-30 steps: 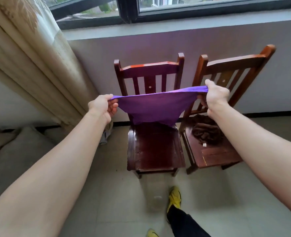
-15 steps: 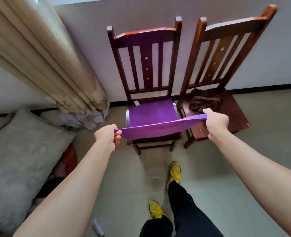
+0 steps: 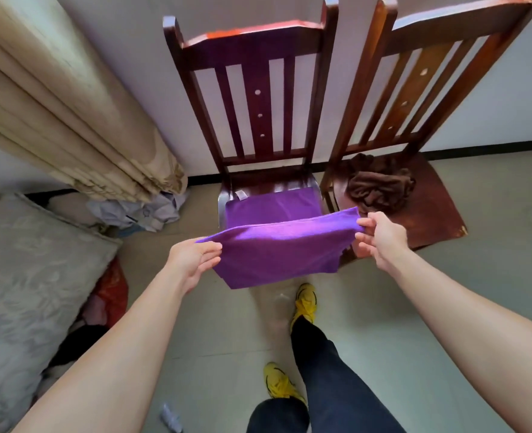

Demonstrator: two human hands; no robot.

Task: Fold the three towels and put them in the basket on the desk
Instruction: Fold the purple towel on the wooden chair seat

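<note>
Purple cloth towel (image 3: 277, 248) is mid-fold, corners pinched by left hand (image 3: 193, 257) and right hand (image 3: 380, 235) (each grip holding fabric); next, probably, bring the edges together.

two wooden chairs (image 3: 252, 48) (image 3: 452, 29), two towels (image 3: 277, 248) (image 3: 380, 189), two hands (image 3: 193, 260) (image 3: 380, 235), two yellow shoes (image 3: 305, 303) (image 3: 278, 382)

Dark red wooden chair (image 3: 293, 182), centre: purple cloth towel (image 3: 274, 204) is partly lying on its seat.
Brown wooden chair (image 3: 430, 214), right: crumpled brown towel (image 3: 380, 185) is lying on its seat.
Pale floor (image 3: 227, 332), left: grey cushion (image 3: 33, 276) is lying there.
</note>
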